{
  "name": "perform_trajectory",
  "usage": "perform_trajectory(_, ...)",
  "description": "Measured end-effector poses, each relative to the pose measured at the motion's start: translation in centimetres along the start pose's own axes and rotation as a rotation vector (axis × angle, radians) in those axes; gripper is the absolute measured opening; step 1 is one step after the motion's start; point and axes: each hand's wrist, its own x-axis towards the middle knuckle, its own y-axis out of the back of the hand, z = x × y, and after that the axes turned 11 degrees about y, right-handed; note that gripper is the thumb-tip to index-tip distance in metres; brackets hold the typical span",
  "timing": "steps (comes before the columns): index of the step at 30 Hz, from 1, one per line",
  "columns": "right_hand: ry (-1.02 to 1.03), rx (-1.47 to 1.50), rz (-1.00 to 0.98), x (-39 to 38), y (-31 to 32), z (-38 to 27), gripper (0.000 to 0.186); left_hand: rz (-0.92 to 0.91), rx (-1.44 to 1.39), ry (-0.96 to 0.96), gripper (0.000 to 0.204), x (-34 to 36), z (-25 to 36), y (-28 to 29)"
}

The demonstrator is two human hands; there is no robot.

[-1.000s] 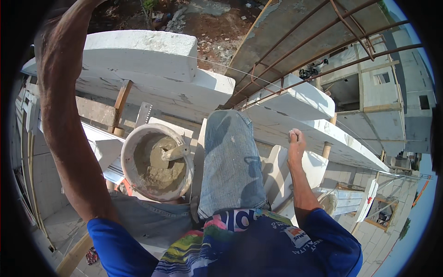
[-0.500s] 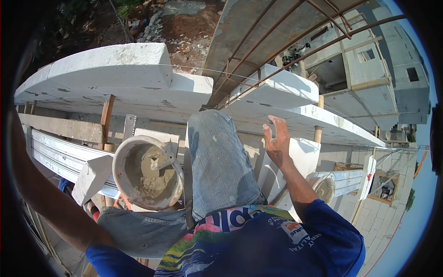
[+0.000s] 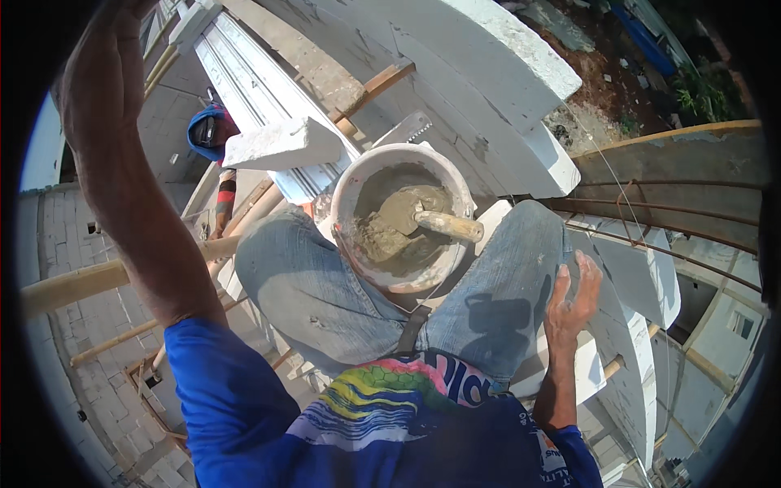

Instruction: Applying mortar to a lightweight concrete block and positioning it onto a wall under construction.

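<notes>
A round white bucket (image 3: 342, 195) of wet grey mortar (image 3: 378, 236) stands between my bent knees. In it rests a trowel (image 3: 447, 224), its wooden handle leaning over the rim toward my right leg. My left arm reaches up and away to the far left; my left hand (image 3: 130, 10) is cut off by the picture's edge, its fingers hidden. Beside my right thigh is my right hand (image 3: 572, 297), open and empty, its fingers spread near the white blocks. Behind the bucket lies a flat metal blade with a toothed edge (image 3: 411, 126).
Pale wall blocks (image 3: 480, 65) run along the far side. A loose white block (image 3: 285, 146) lies left of the bucket on ribbed metal panels (image 3: 244, 73). Below left is another person with blue headwear (image 3: 203, 130). Rusty rebar (image 3: 675, 224) and a thin string cross the right; wooden poles (image 3: 77, 286) stand left.
My view has swung to the left, so the bucket now sits central and the other person shows. My left arm is raised farther out; my right hand has lowered beside my right leg.
</notes>
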Motion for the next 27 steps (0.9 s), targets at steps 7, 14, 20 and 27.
perform_trajectory(7, 0.257, 0.132, -0.291, 4.7, -3.3, -4.4, 0.04, 0.197, -0.259, 0.506, 0.038, -12.0, -11.8, 3.2)
perform_trajectory(14, 0.187, -0.039, -0.87, 7.4, -7.1, -6.9, 0.047, -0.317, -0.155, 1.103, 0.057, -25.1, -19.6, -2.4)
perform_trajectory(20, 0.391, 0.077, -0.666, 11.9, -5.9, -9.2, 0.045, -0.349, -0.223, 1.215, 0.06, -28.6, -23.6, -3.9)
perform_trajectory(27, 0.722, -0.141, -0.675, 14.5, -6.4, -11.5, 0.043, -0.474, -0.288, 1.194, 0.062, -30.0, -21.4, -8.2)
